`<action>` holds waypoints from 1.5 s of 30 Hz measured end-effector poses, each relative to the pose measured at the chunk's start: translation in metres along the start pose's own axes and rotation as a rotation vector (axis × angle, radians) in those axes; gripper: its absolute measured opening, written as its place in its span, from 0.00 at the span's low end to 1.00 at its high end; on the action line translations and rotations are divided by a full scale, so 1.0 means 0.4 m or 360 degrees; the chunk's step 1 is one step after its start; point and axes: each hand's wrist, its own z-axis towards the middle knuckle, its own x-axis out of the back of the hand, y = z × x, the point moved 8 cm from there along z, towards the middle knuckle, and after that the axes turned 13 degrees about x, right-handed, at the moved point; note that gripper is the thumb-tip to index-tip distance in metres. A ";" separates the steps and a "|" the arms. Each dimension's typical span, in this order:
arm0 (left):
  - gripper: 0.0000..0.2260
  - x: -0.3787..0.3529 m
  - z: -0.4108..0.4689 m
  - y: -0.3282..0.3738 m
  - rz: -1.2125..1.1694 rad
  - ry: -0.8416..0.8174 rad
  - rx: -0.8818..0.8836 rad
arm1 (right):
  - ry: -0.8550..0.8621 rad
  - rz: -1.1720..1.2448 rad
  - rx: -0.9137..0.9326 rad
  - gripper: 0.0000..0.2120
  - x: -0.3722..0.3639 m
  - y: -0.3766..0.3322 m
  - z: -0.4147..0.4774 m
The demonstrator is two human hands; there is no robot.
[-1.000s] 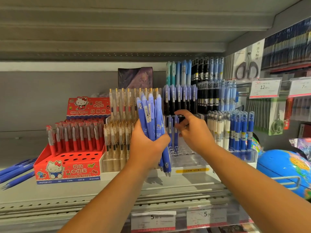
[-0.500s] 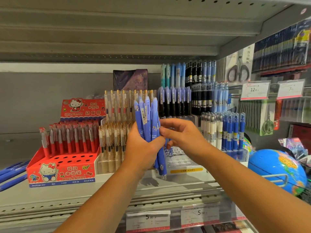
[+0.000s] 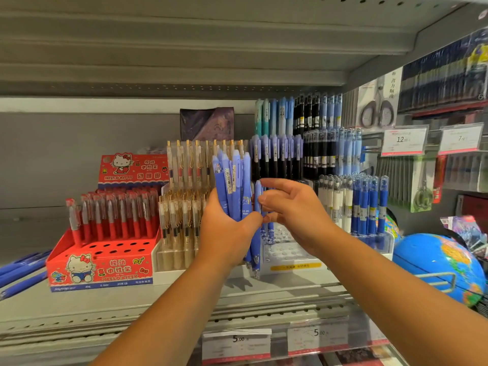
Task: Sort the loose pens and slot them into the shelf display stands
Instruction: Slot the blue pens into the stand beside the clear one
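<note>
My left hand (image 3: pixel 227 233) grips an upright bundle of blue pens (image 3: pixel 233 180) in front of the shelf. My right hand (image 3: pixel 295 212) sits just right of the bundle, thumb and fingers pinching a single blue pen (image 3: pixel 257 196) at its edge. Behind both hands stands a clear tiered display stand (image 3: pixel 287 249) with open holes in its front rows and blue, black and white pens higher up. Several loose blue pens (image 3: pixel 21 273) lie flat on the shelf at the far left.
A red Hello Kitty pen box (image 3: pixel 100 268) stands at the left, a stand of clear gold-clip pens (image 3: pixel 182 207) beside it. A blue globe (image 3: pixel 438 265) sits at the right. Hanging scissors packs (image 3: pixel 377 101) and price tags (image 3: pixel 404 140) fill the right side.
My right hand came back from the clear stand to the bundle and now pinches one pen at its right edge. The view shifted slightly right.
</note>
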 end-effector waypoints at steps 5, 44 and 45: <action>0.20 0.005 0.005 -0.006 0.0085 0.0049 0.0022 | 0.0090 -0.0184 0.0122 0.16 0.003 -0.026 0.010; 0.13 -0.007 0.005 -0.022 -0.0104 -0.0122 0.0157 | 0.0036 -0.0432 0.0367 0.05 0.017 -0.076 0.000; 0.15 -0.010 0.004 -0.020 -0.0092 -0.0139 0.0149 | -0.0060 -0.0284 0.0299 0.06 -0.006 -0.074 -0.009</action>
